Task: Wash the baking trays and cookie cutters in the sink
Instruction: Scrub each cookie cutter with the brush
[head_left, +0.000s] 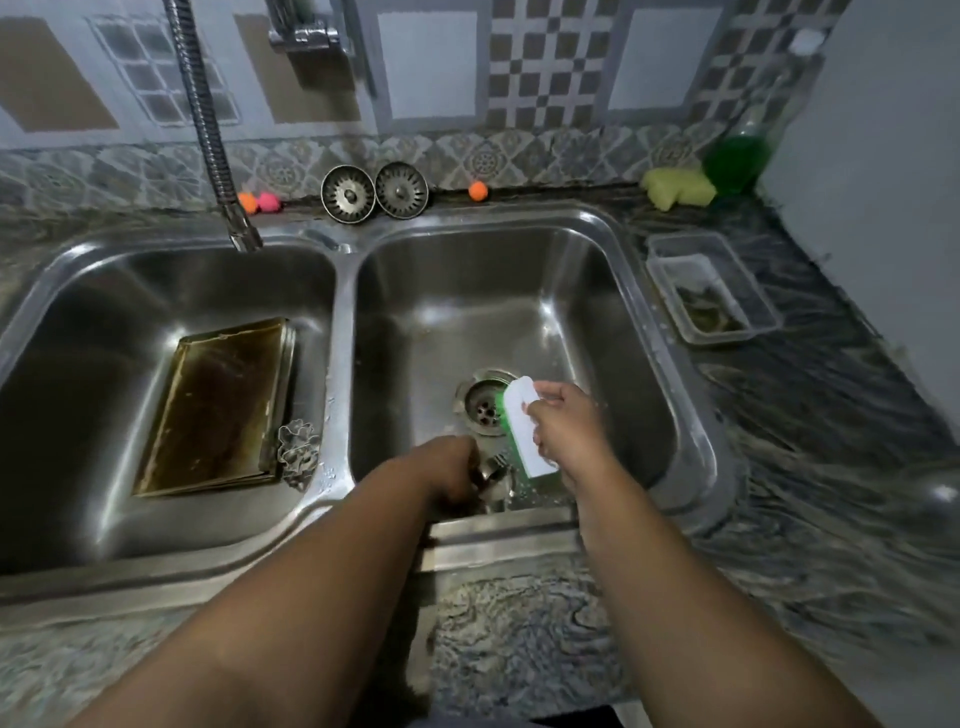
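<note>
**A:** From the head view, where are the hands?

**B:** Both are low over the right basin of the steel double sink (343, 322), near its front wall. The left hand (449, 470) has its fingers curled round a small metal cookie cutter (491, 475); most of the piece is hidden behind the hand. The right hand (563, 426) grips a white scrub brush (524, 426), thumb and fingers wrapped over its back. The green bristles face left towards the cutter, and the brush's lower end is right beside it.

**A:** Touching?

**B:** I can't tell; that spot is blurred. The brush's top end sits just beside the open drain (485, 405).

**A:** And the rest of the washing-up?

**B:** In the left basin, a stack of stained baking trays (218, 405) lies flat on the bottom. A small heap of cookie cutters (298, 449) rests against the stack's right edge, by the divider.

**A:** Around the sink?

**B:** A flexible faucet hose (208, 119) hangs down towards the left basin's back rim. Two sink strainers (348, 194) lean against the tiled wall behind the divider. On the right counter stand a clear plastic container (711, 288), a yellow sponge (678, 188) and a bottle of green liquid (737, 156).
</note>
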